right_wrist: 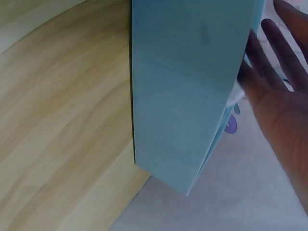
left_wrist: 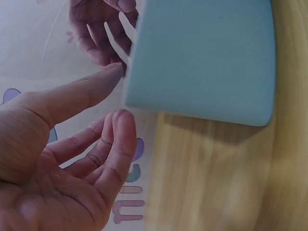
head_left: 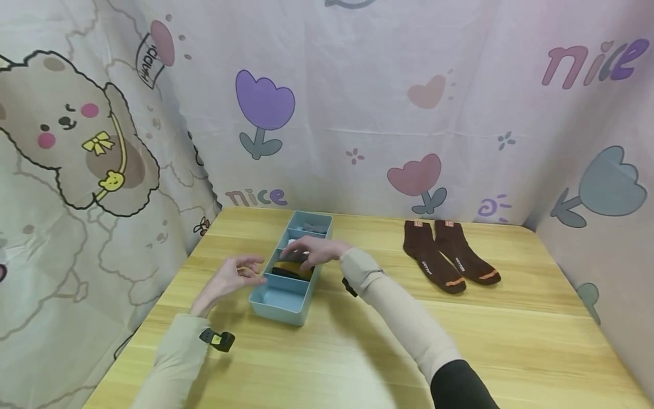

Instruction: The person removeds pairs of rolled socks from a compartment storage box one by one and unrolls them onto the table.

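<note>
A light blue divided box (head_left: 278, 312) stands on the table, its long side running away from me. My right hand (head_left: 318, 250) reaches over its middle, the fingers bent loosely downward just above a black and mustard-yellow folded item (head_left: 292, 269) in one compartment. In the right wrist view the fingers pass behind the box's rim, so their tips are partly hidden. My left hand (head_left: 232, 280) hovers at the box's left edge, thumb and fingers apart with nothing between them. The left wrist view shows its thumb (left_wrist: 91, 91) right at the box's rim.
Grey folded cloth (head_left: 315, 228) lies in the box's far compartment, and something white (head_left: 292, 242) sits in the one before it. A pair of brown socks (head_left: 434, 264) lies flat to the right on the wooden table (head_left: 357, 352). Printed curtains (head_left: 347, 113) surround the back and sides.
</note>
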A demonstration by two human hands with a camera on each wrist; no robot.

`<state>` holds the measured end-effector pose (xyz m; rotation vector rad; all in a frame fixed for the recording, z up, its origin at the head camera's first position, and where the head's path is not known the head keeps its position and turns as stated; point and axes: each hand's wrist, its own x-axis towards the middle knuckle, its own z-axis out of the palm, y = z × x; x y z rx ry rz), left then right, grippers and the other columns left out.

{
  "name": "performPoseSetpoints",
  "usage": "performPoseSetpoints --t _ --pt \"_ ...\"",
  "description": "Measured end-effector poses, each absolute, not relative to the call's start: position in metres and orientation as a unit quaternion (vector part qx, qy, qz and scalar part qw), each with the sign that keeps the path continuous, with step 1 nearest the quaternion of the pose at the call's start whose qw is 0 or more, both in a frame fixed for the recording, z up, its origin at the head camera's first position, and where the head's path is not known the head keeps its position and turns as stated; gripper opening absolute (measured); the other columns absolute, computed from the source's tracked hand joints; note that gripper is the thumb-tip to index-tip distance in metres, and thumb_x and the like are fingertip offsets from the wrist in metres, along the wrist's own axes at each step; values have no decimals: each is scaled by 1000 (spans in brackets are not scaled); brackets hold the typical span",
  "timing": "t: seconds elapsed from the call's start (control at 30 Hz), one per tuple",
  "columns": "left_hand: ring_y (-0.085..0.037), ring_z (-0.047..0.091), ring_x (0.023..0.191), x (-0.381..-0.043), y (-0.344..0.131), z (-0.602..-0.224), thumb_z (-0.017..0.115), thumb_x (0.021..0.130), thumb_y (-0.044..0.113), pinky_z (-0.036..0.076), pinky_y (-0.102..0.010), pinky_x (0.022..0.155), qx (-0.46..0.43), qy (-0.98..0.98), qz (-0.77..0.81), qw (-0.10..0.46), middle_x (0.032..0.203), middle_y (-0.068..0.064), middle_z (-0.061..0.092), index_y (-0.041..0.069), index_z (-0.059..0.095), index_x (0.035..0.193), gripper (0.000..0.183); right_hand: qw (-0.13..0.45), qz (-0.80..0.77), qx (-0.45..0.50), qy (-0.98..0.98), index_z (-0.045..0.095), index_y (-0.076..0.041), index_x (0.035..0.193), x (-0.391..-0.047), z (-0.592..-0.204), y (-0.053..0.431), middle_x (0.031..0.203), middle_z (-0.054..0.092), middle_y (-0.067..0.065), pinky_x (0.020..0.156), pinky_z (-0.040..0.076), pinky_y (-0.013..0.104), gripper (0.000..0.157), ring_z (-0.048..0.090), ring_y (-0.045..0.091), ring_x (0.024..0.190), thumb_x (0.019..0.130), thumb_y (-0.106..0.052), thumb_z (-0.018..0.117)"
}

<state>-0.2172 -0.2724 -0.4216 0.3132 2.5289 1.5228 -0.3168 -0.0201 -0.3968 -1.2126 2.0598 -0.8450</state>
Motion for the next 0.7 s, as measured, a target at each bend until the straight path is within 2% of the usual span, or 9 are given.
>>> performPoseSetpoints --t 0.2,0.4,0.53,0.7 --pt "-11 67 80 -217 -274 -431 76 87 12 56 -26 72 102 854 500 106 104 -21 67 -10 57 134 55 299 -250 -474 790 54 -3 142 -316 -402 -38 150 54 13 122 34 35 62 46 27 143 84 11 68" --pt "-15 65 77 -220 -276 -436 73 91 19 60 -33 75 67 863 488 111 100 -15 68 -1 59 137 52 273 -177 -474 818 56 -14 142 -315 -406 -51 150 54 6 119 38 32 65 49 22 138 83 7 70" --pt "-12 62 73 -223 -275 -439 73 92 22 61 -33 74 48 862 493 114 101 -13 68 0 60 137 52 256 -135 -458 840 56 -23 144 -314 -408 -54 148 55 3 110 42 29 67 52 20 125 84 3 71" --pt "-10 58 69 -225 -275 -440 73 92 20 60 -30 70 44 851 511 111 103 -16 67 -3 60 135 51 249 -119 -446 852 54 -26 145 -313 -410 -55 149 52 5 88 43 22 68 48 17 114 85 1 71"
